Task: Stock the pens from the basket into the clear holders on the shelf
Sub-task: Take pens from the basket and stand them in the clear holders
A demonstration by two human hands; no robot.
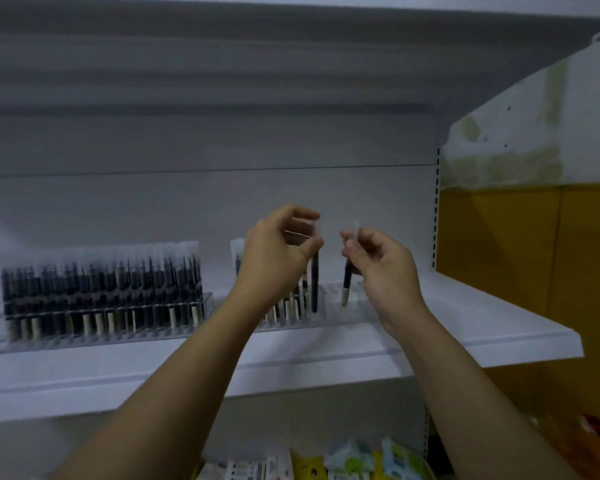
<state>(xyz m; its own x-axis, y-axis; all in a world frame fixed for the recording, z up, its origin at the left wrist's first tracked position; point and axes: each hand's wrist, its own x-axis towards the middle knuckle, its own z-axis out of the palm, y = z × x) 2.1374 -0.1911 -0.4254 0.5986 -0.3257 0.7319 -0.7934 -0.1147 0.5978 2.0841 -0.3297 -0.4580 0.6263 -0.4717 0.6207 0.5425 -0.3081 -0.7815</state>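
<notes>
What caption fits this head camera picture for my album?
Left hand holds the left pen, right hand the right pen, both at the right clear holder on the white shelf.

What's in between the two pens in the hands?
Nothing, the head view shows. Between the left pen, pinched by the left hand, and the right pen, pinched by the right hand, only the white back panel shows through.

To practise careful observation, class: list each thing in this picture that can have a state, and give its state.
Left holder: full of stocked pens.
Right holder: partly filled.
Left hand: pinching a pen.
Left pen: upright, at the right holder.
Right hand: pinching a pen.
Right pen: slightly tilted, same holder.
</notes>
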